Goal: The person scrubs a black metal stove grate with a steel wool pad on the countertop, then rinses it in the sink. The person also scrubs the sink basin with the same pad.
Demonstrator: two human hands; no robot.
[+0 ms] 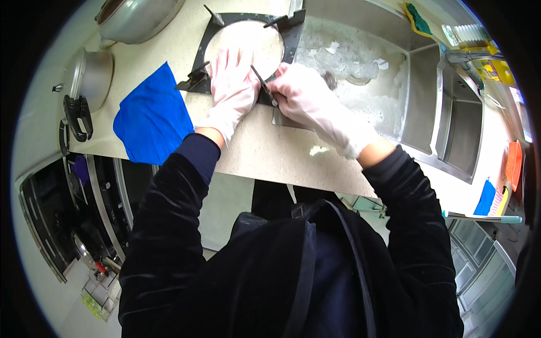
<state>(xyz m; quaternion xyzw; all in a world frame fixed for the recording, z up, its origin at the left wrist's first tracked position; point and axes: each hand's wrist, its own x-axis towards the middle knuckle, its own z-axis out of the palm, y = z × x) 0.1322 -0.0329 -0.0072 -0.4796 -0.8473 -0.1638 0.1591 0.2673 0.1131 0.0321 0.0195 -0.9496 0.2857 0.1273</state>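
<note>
A black metal stove pan support (236,17), square with a round opening and upright prongs, lies on the countertop at the sink's edge. My left hand (230,84), in a pale pinkish glove, presses flat across its near left side, fingers spread over the opening. In a matching glove, my right hand (310,95) has its fingers curled at the near right prong (264,84). Whether those fingers also hold a scrubber is hidden. A dark fuzzy clump (329,80) shows just beyond the right hand, above the wet sink.
Left of the support a blue cloth (154,116) hangs over the front of the counter (253,148). A lidded pressure cooker (95,80) and a large metal pot (137,21) stand farther left. The steel sink (380,101) holds suds; a green-yellow sponge (417,20) sits on its far edge beside a faucet (473,55).
</note>
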